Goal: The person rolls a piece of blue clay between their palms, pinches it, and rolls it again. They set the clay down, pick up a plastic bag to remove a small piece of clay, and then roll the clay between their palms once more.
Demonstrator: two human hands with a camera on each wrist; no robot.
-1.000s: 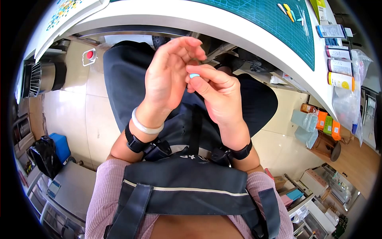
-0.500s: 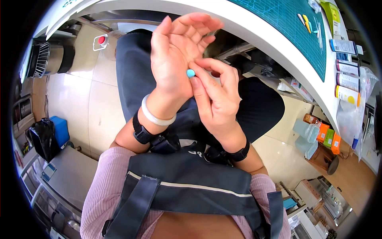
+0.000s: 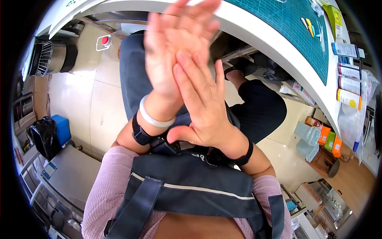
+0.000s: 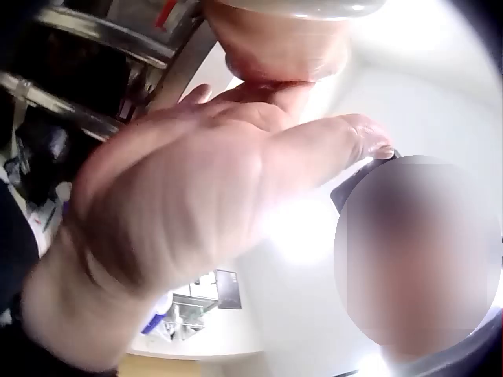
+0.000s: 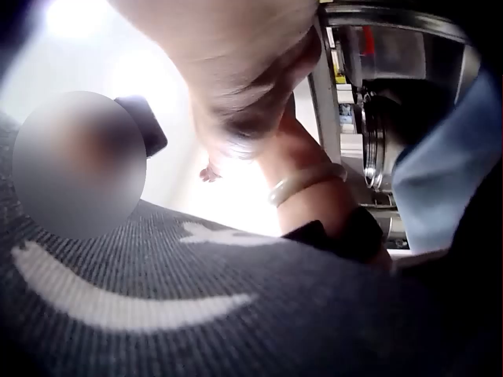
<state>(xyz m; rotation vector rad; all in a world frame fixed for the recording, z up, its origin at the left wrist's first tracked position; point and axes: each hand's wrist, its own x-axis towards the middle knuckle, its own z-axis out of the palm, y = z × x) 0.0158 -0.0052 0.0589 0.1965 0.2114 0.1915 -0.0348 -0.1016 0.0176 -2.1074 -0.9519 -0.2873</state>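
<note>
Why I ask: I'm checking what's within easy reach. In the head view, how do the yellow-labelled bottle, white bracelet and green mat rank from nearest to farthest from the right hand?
From the right hand:
1. White bracelet: close by, to the left.
2. Green mat: ahead, on the desk.
3. Yellow-labelled bottle: far right.

Ribbed pink sleeves [image 3: 105, 179], black wristbands [image 3: 140, 131].
</note>
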